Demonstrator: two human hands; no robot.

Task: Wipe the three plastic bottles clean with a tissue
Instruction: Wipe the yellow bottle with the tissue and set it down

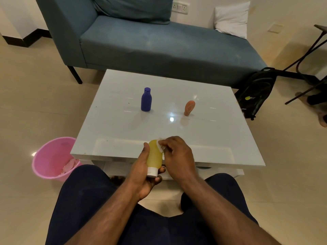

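Right hand (177, 154) rubs crumpled tissue (159, 145) (white) on smooth yellow bottle (154, 157).

Pink bin (51, 156) (scraps inside) beside white table (221, 138); blue sofa (159, 45) behind.

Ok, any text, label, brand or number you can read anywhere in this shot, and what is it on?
None can be read.
Black backpack: a yellow-green logo with pale marks beside it, too small and blurred to read.
Orange bottle: faint pale lines, no legible letters.
Blue bottle and yellow bottle: no print visible.
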